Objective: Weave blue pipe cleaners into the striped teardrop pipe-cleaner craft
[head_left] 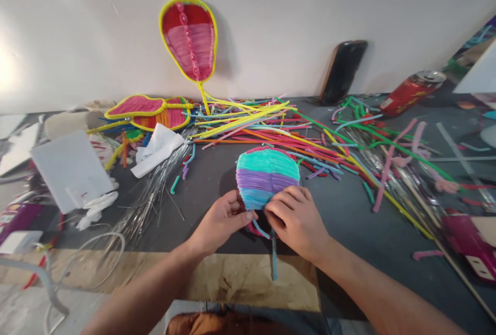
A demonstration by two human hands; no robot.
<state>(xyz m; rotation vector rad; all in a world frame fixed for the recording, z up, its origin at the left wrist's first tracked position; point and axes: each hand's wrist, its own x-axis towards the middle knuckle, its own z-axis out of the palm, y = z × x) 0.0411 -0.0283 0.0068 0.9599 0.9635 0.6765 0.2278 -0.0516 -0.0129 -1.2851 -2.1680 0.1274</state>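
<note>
Between my hands is a rounded pipe-cleaner panel (267, 176), wound in bands of turquoise, purple and blue, with a dark pink rim at its top and bottom. My left hand (223, 220) grips its lower left edge, thumb pressed near the blue band. At the lower right, the fingers of my right hand (295, 221) are bent and pinched together by the end of the blue winding. A blue pipe cleaner (275, 262) hangs below them. My curled fingers hide exactly which strand the right hand pinches.
Loose colored pipe cleaners (251, 123) lie across the back. A finished-looking pink and yellow panel (189, 45) leans on the wall. A phone (343, 72) and a red can (411, 92) stand at the right. Silver strips (149, 198), a white card (70, 169) and crumpled paper (157, 150) lie left.
</note>
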